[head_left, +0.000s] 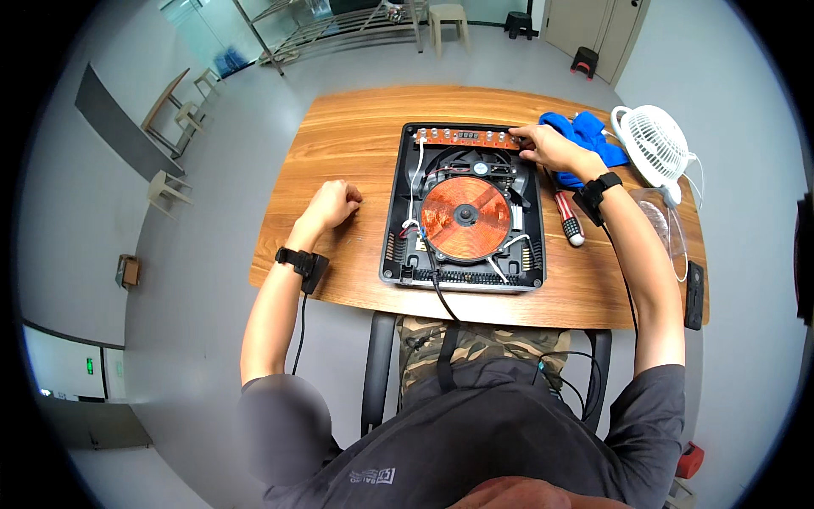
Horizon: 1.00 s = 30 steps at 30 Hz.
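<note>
Induction cooker, opened, one: black casing laid flat, inner side up, on the wood-grain table, between the two hands. Copper coil, round, seated mid-casing; a black cooling fan is partly covered by its upper edge, and whatever lies beneath the coil is concealed. Orange control board, set along the far edge; its right end is obscured by fingers. White wire, run down the left side, its lower connection hard to make out. Black power cord, passed over the near edge and lost to view below.

Right hand: fingertips placed at the board's right end; whether it is pinched or merely touched cannot be told. Left hand: set on the wood left of the casing, fingers loosely curled, palm hidden; whether anything is held cannot be told.

Screwdriver, red, white and black handle, laid right of the casing; tip not discernible. Blue cloth, crumpled, partly covered by the right hand. White fan, beside the cloth. Clear plastic bag, contents indistinct. Black oblong object, at the right edge, kind unidentifiable.
</note>
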Available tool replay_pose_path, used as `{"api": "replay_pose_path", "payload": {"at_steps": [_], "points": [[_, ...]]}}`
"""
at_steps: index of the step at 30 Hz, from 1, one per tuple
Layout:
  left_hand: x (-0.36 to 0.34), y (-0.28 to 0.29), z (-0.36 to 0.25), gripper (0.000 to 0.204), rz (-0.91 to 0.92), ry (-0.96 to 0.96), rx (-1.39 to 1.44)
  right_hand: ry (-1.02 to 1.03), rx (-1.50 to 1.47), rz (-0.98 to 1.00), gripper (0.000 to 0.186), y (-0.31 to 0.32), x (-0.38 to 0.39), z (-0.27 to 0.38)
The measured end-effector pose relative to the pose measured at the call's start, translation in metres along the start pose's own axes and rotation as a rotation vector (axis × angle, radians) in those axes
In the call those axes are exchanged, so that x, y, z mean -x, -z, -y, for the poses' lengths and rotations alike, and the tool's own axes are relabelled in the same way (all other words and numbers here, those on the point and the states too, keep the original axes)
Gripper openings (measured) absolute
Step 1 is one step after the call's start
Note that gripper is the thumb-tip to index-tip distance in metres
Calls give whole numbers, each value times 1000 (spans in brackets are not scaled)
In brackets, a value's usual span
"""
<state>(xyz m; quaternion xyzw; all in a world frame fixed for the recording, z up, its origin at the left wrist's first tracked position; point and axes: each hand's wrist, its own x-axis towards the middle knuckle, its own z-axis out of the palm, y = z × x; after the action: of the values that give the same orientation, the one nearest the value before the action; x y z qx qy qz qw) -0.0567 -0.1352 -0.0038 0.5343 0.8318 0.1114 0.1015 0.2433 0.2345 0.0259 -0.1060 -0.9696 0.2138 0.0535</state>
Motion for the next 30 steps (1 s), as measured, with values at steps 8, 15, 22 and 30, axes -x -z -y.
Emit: {"api": "replay_pose_path", "payload": {"at_steps": [8, 15, 22, 30], "points": [[-4, -4, -6, 18, -3, 0, -10, 57, 76, -68, 61, -7, -2, -4], [8, 6, -8, 18, -24, 42, -29, 33, 129, -25, 46, -10, -18, -11], [19, 10, -14, 19, -52, 63, -45, 50, 78, -89, 36, -15, -23, -19], [21, 14, -1, 19, -54, -1, 43, 21, 134, -41, 37, -11, -26, -17]]}}
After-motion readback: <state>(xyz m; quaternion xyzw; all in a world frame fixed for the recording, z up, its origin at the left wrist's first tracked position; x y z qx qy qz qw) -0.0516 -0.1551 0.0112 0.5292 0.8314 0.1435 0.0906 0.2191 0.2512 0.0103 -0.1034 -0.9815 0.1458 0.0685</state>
